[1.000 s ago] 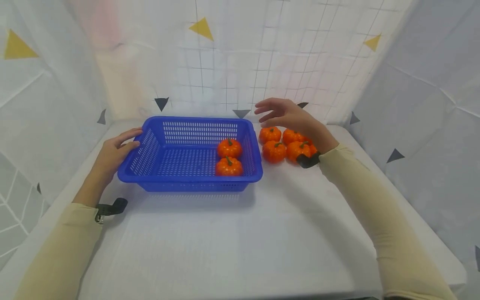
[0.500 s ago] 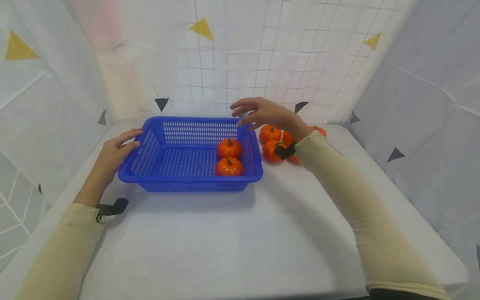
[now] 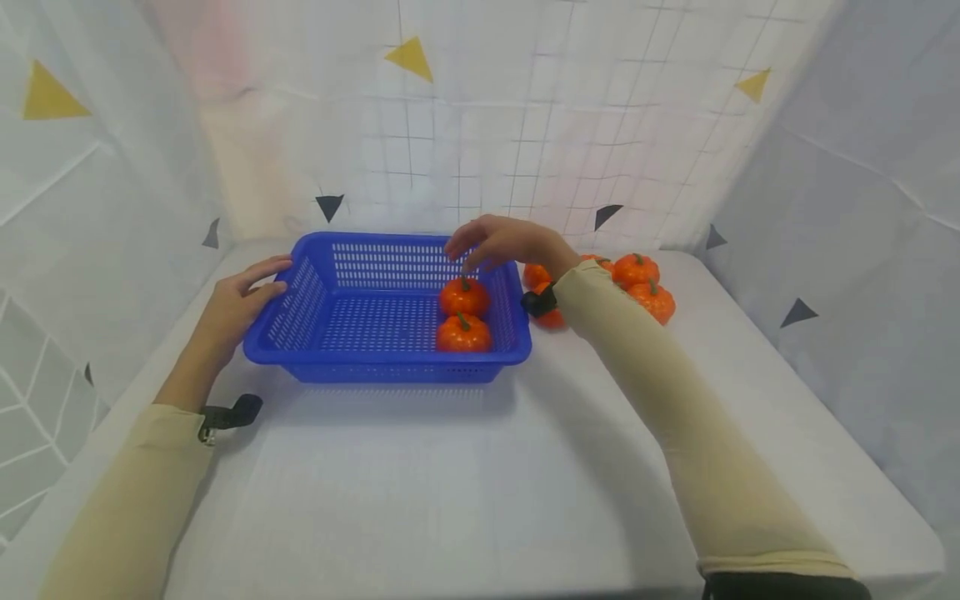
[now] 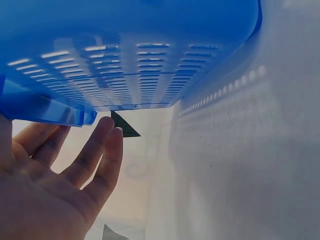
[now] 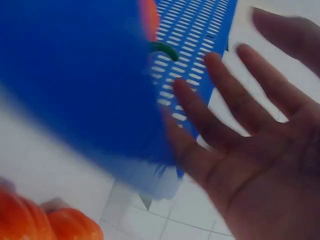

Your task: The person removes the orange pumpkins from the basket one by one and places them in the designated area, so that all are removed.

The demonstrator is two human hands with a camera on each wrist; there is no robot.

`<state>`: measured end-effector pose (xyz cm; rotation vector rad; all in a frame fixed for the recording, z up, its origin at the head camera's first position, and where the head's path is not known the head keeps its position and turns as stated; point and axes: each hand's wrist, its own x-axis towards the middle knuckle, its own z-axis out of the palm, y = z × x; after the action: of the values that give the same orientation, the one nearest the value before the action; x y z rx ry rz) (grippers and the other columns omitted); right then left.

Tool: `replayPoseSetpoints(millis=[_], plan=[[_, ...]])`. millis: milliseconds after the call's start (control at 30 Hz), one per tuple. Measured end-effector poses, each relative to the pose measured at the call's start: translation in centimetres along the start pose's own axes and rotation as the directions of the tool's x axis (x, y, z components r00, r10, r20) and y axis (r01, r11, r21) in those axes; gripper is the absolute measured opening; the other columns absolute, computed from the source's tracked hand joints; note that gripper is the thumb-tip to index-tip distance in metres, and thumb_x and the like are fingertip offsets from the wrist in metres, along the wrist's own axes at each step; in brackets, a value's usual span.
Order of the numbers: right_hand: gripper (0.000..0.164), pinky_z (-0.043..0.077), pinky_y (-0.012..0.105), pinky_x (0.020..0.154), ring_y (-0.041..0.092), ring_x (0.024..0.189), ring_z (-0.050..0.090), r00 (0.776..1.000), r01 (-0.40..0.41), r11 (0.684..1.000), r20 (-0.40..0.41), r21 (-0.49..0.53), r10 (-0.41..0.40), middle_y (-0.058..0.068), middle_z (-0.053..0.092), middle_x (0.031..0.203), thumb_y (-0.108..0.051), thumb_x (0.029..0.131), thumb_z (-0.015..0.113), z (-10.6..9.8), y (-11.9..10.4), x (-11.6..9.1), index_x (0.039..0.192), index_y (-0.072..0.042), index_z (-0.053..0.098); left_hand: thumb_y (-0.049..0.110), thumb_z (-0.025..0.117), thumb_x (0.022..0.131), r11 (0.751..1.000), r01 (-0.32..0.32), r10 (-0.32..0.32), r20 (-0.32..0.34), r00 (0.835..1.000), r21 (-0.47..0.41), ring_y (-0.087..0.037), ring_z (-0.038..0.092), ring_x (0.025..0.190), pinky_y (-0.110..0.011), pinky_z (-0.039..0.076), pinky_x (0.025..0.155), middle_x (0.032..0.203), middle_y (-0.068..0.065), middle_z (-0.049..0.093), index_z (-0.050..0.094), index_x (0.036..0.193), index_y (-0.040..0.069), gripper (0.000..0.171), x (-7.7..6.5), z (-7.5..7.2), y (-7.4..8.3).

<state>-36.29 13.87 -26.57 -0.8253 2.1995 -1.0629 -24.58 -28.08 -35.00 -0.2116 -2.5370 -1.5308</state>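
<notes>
A blue plastic basket with slotted walls stands on the table, two small orange pumpkins inside at its right end. My left hand rests at the basket's left rim, fingertips right at the edge; in the left wrist view its fingers extend loosely beside the outer wall. Over the basket's back right part is my right hand, bent downward with nothing in it, close above the rear pumpkin. The front pumpkin sits just before that one. From the right wrist, my fingers appear spread.
Right of the basket, several more pumpkins lie grouped on the white table, partly hidden by my right forearm. White sheeting with triangles and grid lines encloses the back and sides.
My right hand has moved left from above the loose pumpkins to over the basket, then lowered toward the rear pumpkin. My left hand has stayed at the rim.
</notes>
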Motion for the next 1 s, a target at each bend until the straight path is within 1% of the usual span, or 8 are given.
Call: replayPoseSetpoints(millis=[67,167,367,467,600,733,867,1000], plan=[[0.044,0.048,0.055,0.107,0.034,0.131,0.055,1.0,-0.017,1.0,0.024,0.012,0.017,0.013,0.061,0.142,-0.003,0.094,0.071,-0.2,0.1,0.5,0.137,-0.007,0.065,0.034,0.057,0.109,1.0,-0.006,0.006,-0.001,1.0,-0.002,-0.035,0.032,0.151,-0.059,0.029,0.118,0.164,-0.008,0.039,0.051,0.154,0.008,0.053,0.0,0.0,0.0],[0.045,0.044,0.059,0.11,0.035,0.133,0.053,0.997,-0.041,0.999,0.064,-0.025,0.042,0.014,0.057,0.146,-0.002,0.094,0.07,-0.6,0.1,1.2,0.139,-0.008,0.065,0.034,0.057,0.109,1.0,-0.008,0.008,-0.005,1.0,-0.004,-0.034,0.032,0.151,-0.058,0.029,0.119,0.164,-0.008,0.039,0.051,0.154,0.009,0.052,0.1,-0.1,0.1],[0.048,0.039,0.057,0.114,0.036,0.138,0.047,0.985,-0.058,0.996,0.159,-0.064,0.068,0.015,0.053,0.151,0.002,0.095,0.066,-0.9,0.4,2.1,0.141,-0.012,0.064,0.033,0.057,0.109,1.0,-0.001,0.001,0.0,1.0,-0.011,-0.035,0.033,0.151,-0.057,0.031,0.118,0.164,-0.007,0.039,0.052,0.154,0.009,0.052,0.1,0.0,0.1],[0.048,0.039,0.057,0.114,0.033,0.136,0.05,0.977,-0.084,0.993,0.191,-0.081,0.098,0.015,0.053,0.152,0.003,0.094,0.066,-0.9,0.3,2.3,0.14,-0.013,0.065,0.034,0.057,0.109,1.0,0.006,-0.006,0.008,1.0,-0.011,-0.035,0.033,0.151,-0.057,0.031,0.118,0.164,-0.007,0.038,0.052,0.154,0.009,0.052,0.1,0.0,0.1],[0.049,0.041,0.055,0.113,0.026,0.132,0.052,0.966,-0.152,0.98,0.192,-0.129,0.175,0.008,0.053,0.151,0.003,0.092,0.067,-0.9,-0.2,2.5,0.135,-0.019,0.069,0.035,0.057,0.108,1.0,0.003,-0.003,-0.005,1.0,0.008,-0.033,0.033,0.151,-0.058,0.031,0.118,0.164,-0.007,0.04,0.053,0.154,0.01,0.052,0.0,-0.1,0.3],[0.05,0.042,0.052,0.113,0.024,0.132,0.049,0.948,-0.228,0.961,0.188,-0.16,0.256,0.004,0.051,0.151,0.002,0.091,0.068,-0.6,-0.6,2.8,0.133,-0.026,0.071,0.035,0.057,0.109,1.0,0.004,-0.004,-0.004,1.0,0.007,-0.034,0.032,0.151,-0.058,0.03,0.118,0.164,-0.007,0.039,0.052,0.154,0.011,0.052,0.0,-0.2,0.2],[0.05,0.043,0.05,0.112,0.024,0.133,0.048,0.932,-0.282,0.946,0.189,-0.16,0.31,0.001,0.053,0.15,0.002,0.091,0.069,-0.3,-0.5,3.1,0.131,-0.027,0.072,0.036,0.056,0.109,1.0,0.01,-0.01,0.002,1.0,0.008,-0.036,0.031,0.151,-0.06,0.03,0.118,0.165,-0.008,0.038,0.051,0.155,0.01,0.053,0.0,-0.1,0.0],[0.054,0.049,0.046,0.106,0.026,0.131,0.049,0.908,-0.34,0.928,0.203,-0.152,0.366,-0.003,0.054,0.146,0.004,0.089,0.067,0.2,0.1,3.7,0.133,-0.026,0.072,0.034,0.057,0.109,1.0,0.005,-0.005,-0.001,1.0,0.0,-0.035,0.032,0.151,-0.06,0.03,0.118,0.164,-0.007,0.039,0.052,0.154,0.01,0.052,0.2,0.1,-0.2]])
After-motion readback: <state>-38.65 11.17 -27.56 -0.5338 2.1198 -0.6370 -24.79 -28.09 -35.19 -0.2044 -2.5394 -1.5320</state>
